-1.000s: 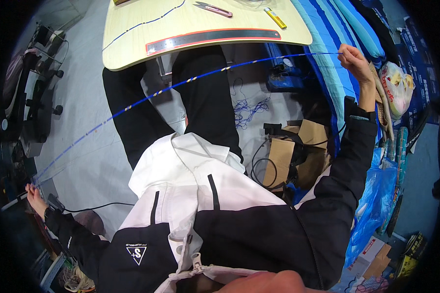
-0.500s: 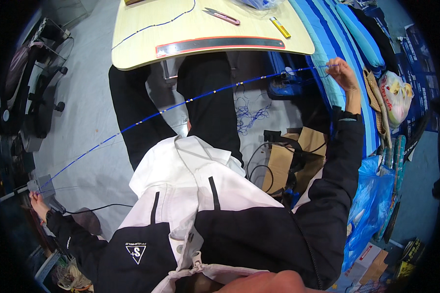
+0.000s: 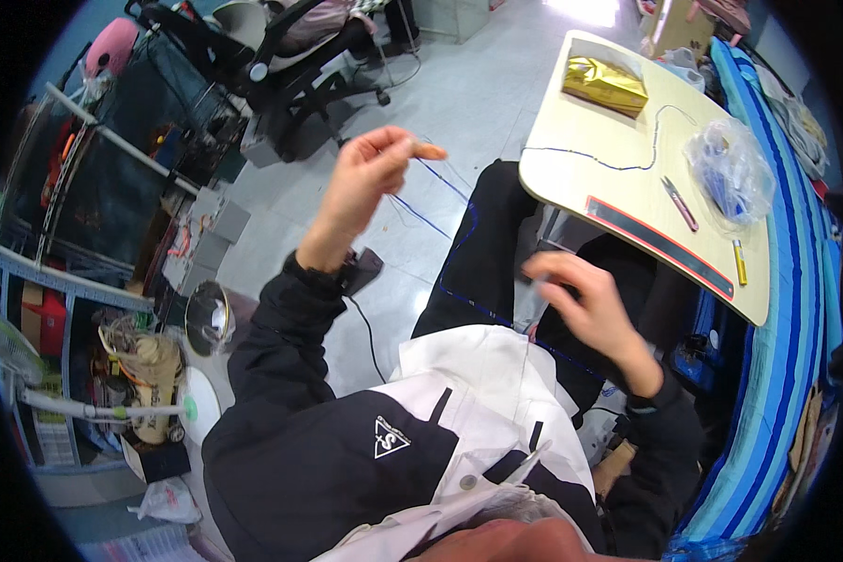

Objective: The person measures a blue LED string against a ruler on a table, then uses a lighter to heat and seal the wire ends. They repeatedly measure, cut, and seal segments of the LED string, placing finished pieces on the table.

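A thin blue cord with small beads [image 3: 478,307] hangs in a loose loop over my lap, some of it faint against the black trousers. Raised on the left, my left hand [image 3: 363,183] is closed in a pinch on the cord, with two strands dropping from its fingers. My right hand [image 3: 585,304] is above my lap, thumb and forefinger apart, its fingertips slightly blurred. The cord passes just below that hand, and I see none between its fingers. Another beaded cord [image 3: 618,167] lies curved on the pale table [image 3: 557,178].
The table also bears a ruler [image 3: 660,245], pink-handled thread snips [image 3: 679,204], a yellow lighter [image 3: 740,262], a clear plastic bag [image 3: 732,178] and a gold packet [image 3: 604,84]. Blue striped bedding [image 3: 777,375] runs along the right. A black office chair [image 3: 290,84] stands far left.
The cord was stretched taut between both hands and is now slack. My left hand has come up and inward; my right hand has come down from the table's right corner and opened. The view has swung left.
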`<state>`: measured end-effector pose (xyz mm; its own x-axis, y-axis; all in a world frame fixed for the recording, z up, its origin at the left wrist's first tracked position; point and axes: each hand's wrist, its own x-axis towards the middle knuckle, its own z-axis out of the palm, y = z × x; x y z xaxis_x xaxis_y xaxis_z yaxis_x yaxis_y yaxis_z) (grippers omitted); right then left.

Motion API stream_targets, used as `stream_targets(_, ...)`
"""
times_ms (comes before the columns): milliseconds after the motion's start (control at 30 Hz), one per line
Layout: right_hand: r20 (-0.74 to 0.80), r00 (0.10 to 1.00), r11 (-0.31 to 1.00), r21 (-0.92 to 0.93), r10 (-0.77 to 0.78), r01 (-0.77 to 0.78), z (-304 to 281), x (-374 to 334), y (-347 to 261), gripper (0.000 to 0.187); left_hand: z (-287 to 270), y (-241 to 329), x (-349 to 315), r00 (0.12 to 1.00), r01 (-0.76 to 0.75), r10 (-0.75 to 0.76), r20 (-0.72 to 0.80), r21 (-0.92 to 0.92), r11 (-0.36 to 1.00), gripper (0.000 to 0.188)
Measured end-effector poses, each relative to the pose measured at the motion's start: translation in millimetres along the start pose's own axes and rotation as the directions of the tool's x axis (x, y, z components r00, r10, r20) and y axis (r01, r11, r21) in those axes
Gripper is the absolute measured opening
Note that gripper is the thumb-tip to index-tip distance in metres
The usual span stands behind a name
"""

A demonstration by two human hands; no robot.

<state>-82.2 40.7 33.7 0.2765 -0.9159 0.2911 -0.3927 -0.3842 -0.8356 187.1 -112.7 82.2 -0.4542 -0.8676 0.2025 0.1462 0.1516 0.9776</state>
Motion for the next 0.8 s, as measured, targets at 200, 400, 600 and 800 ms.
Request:
stream_targets(200, -0.459, 0.888, 0.974, 0.211, 0.028, 0.079, 71.1, 74.0, -8.5, 0.029, 55.4, -11.4, -1.1, 0.998, 0.028, -0.028, 0.059, -0.006, 1.000, 0.011)
stream_targets(400, -0.494, 0.868, 0.923, 0.357, 0.055, 0.145, 74.6, 78.7, 6.2, 0.018, 63.7, -31.8, 0.7, 0.993, 0.038, -0.031, 0.115, -0.063, 0.997, 0.013)
stream_targets(600, -0.233, 0.957, 0.842, 0.539, 0.170, -0.018, 64.6, 54.5, 13.4, 0.020, 66.9, -35.6, 4.8, 0.970, 0.198, -0.130, 0.206, -0.359, 0.912, 0.015)
stream_targets(800, -0.478, 0.877, 0.981, 0.187, 0.056, 0.040, 46.1, 23.3, 9.6, 0.016, 75.6, -19.9, -3.1, 0.955, 0.160, -0.125, 0.269, -0.115, 0.980, 0.012)
